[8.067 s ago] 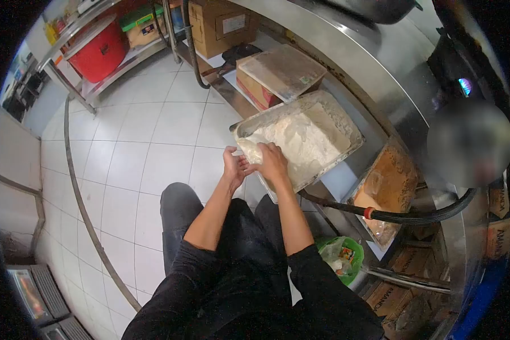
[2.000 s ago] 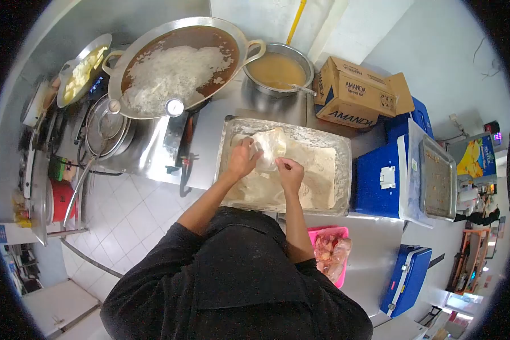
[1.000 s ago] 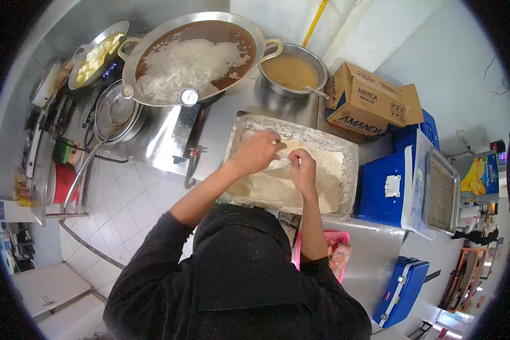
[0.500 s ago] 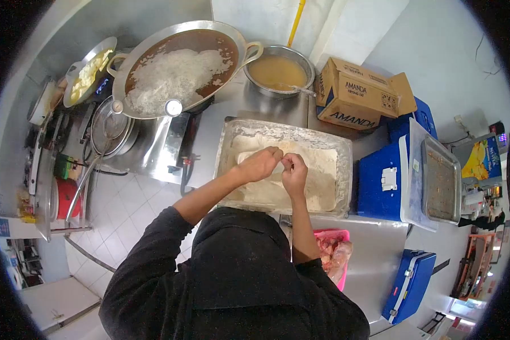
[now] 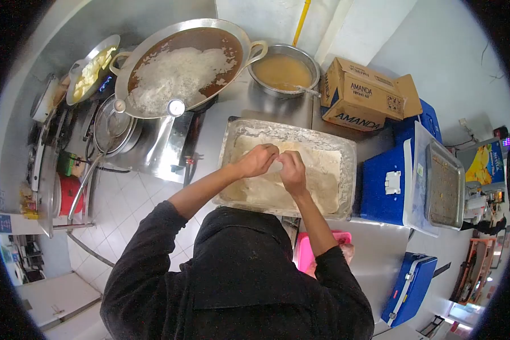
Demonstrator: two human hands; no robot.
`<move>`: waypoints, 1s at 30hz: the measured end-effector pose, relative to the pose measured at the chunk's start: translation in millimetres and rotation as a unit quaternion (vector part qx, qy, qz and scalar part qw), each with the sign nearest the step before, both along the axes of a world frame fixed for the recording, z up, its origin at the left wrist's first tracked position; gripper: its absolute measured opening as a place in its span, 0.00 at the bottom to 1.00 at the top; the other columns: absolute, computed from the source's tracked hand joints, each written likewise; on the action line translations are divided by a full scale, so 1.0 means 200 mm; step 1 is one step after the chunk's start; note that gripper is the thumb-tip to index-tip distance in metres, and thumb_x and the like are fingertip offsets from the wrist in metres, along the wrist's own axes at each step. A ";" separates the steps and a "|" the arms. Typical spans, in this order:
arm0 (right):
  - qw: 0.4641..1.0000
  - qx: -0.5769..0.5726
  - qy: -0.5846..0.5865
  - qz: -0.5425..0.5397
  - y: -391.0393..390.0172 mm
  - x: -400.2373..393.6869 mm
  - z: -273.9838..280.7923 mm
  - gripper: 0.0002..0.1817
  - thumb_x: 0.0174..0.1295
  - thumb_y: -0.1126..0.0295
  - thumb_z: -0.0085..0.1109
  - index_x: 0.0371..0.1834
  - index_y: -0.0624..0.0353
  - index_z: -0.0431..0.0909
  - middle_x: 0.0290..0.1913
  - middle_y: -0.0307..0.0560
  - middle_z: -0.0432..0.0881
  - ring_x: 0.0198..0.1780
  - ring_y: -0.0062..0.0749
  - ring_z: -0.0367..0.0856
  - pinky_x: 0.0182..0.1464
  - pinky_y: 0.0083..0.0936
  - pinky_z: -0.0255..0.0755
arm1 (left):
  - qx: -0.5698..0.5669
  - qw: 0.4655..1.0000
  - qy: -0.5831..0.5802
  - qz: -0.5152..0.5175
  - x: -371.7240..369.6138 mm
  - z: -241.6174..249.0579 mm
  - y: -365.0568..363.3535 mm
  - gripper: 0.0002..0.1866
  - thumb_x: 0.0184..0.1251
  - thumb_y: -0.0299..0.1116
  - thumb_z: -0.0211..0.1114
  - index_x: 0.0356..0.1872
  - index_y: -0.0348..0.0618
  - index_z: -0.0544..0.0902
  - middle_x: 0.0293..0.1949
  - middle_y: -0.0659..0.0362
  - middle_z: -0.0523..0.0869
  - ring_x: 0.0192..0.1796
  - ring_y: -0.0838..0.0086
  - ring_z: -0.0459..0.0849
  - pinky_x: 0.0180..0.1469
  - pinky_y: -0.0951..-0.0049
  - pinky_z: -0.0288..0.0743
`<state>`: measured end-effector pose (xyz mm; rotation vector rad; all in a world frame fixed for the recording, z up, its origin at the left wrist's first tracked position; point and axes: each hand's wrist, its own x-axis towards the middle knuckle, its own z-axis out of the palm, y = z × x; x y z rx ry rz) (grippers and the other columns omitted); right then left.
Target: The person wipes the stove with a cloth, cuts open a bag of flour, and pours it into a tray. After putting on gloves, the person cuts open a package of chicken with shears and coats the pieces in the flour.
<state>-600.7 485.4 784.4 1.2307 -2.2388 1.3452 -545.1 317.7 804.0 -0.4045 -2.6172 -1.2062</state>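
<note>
A large rectangular tub (image 5: 345, 170) of pale flour-like powder lies in front of me. Over its middle, my left hand (image 5: 259, 160) and my right hand (image 5: 292, 170) meet at the fingertips, both with fingers pressed together. Something small and pale shows between them, too small to name. Beside my right forearm, partly hidden by it, is a pink container (image 5: 306, 255) with raw meat (image 5: 346, 253) at its right side.
A wide pan (image 5: 232, 39) of bubbling brown liquid stands at the upper left, near a strainer (image 5: 112, 127). Behind the tub are a bowl (image 5: 314, 73) of yellowish liquid and a cardboard box (image 5: 360, 93). A blue cooler (image 5: 382, 184) stands at the right.
My hands remain joined at the fingertips, with the right hand turned slightly. My right forearm and sleeve have shifted right and now cover more of the meat, while more of the pink container shows.
</note>
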 end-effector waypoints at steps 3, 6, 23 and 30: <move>0.987 -0.048 -0.142 -0.056 -0.02 0.02 0.02 0.04 0.60 0.81 0.53 0.35 0.63 0.76 0.34 0.52 0.78 0.38 0.48 0.78 0.42 0.36 0.72 | 0.030 0.999 0.036 0.015 -0.02 0.00 0.00 0.05 0.66 0.24 0.56 0.38 0.32 0.77 0.35 0.42 0.81 0.40 0.44 0.80 0.43 0.54 0.73; 0.982 -0.060 -0.155 -0.089 -0.04 0.04 -0.02 0.03 0.61 0.80 0.52 0.35 0.64 0.76 0.33 0.52 0.78 0.37 0.48 0.79 0.41 0.35 0.72 | 0.030 0.999 0.032 0.026 0.00 -0.02 0.03 0.05 0.66 0.24 0.56 0.38 0.32 0.77 0.36 0.42 0.81 0.40 0.44 0.80 0.43 0.55 0.73; 0.999 -0.022 -0.025 -0.031 -0.03 -0.05 -0.06 0.12 0.48 0.90 0.51 0.33 0.64 0.74 0.34 0.53 0.76 0.36 0.49 0.77 0.37 0.36 0.74 | -0.012 1.000 0.006 -0.025 -0.10 -0.04 0.02 0.04 0.63 0.24 0.55 0.33 0.34 0.76 0.31 0.42 0.80 0.39 0.43 0.79 0.43 0.51 0.72; 0.986 0.084 0.125 0.072 0.01 -0.07 -0.01 0.12 0.50 0.86 0.57 0.37 0.63 0.75 0.38 0.51 0.74 0.41 0.44 0.76 0.38 0.35 0.75 | -0.024 0.997 -0.046 -0.053 -0.10 -0.01 -0.06 0.06 0.66 0.26 0.54 0.37 0.32 0.76 0.35 0.42 0.80 0.41 0.43 0.79 0.44 0.52 0.72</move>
